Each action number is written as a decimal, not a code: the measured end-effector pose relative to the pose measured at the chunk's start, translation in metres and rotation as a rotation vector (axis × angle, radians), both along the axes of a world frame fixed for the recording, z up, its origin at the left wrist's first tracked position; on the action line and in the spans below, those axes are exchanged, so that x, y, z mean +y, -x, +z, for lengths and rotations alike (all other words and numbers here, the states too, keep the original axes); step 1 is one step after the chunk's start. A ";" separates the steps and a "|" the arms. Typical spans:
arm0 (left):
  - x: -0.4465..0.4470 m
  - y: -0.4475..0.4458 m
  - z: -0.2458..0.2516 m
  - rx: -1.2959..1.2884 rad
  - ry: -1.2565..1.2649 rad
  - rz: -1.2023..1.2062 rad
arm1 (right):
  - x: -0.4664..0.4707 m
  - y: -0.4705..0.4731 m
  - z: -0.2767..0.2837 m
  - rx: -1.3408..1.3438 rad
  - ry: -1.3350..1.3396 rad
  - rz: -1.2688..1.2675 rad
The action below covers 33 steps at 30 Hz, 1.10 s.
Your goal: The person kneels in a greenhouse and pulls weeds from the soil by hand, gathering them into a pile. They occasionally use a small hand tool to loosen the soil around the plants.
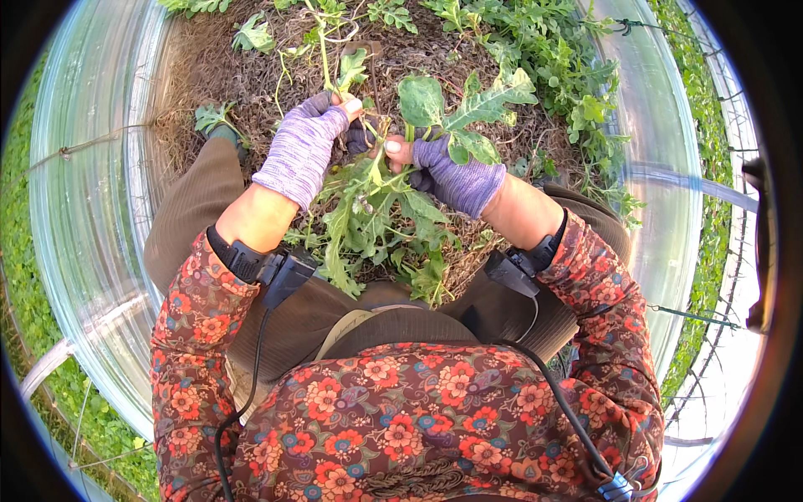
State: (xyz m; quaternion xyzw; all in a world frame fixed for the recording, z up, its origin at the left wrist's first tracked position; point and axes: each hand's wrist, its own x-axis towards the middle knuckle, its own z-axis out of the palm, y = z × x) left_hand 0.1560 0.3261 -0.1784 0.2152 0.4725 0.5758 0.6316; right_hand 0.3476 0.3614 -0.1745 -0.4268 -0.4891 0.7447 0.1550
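My left hand (306, 143), in a purple fingerless glove, pinches a pale green vine stem (325, 59) between thumb and fingertips. My right hand (448, 164), gloved the same way, grips leafy shoots of what looks like a watermelon vine (376, 169) just beside it. Lobed leaves (486, 106) stick up over the back of the right glove. Below both hands a bunch of leaves (389, 219) hangs between my knees. Some fingers of each hand are hidden behind the stems and gloves.
Dry straw-like mulch (207, 75) covers the ground. More vines (546, 63) grow along the right, beside clear plastic sheeting (652, 251). Another plastic sheet (94, 188) curves along the left, with a cord (94, 143) across it. Cables (251, 376) run from both wrist devices.
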 end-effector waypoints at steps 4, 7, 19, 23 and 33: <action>-0.004 0.001 -0.002 -0.006 0.004 -0.029 | -0.001 0.003 -0.002 0.031 0.227 -0.043; -0.007 0.000 -0.003 0.034 -0.013 -0.009 | 0.000 0.000 0.003 0.026 0.109 0.008; -0.007 -0.003 -0.008 0.136 -0.105 -0.036 | 0.009 -0.007 0.010 -0.053 -0.228 0.329; -0.007 -0.007 -0.007 0.037 -0.003 0.040 | 0.000 -0.002 0.017 -0.110 0.043 0.260; -0.015 -0.009 -0.005 -0.144 0.083 -0.026 | 0.016 -0.010 0.020 -0.117 -0.524 0.511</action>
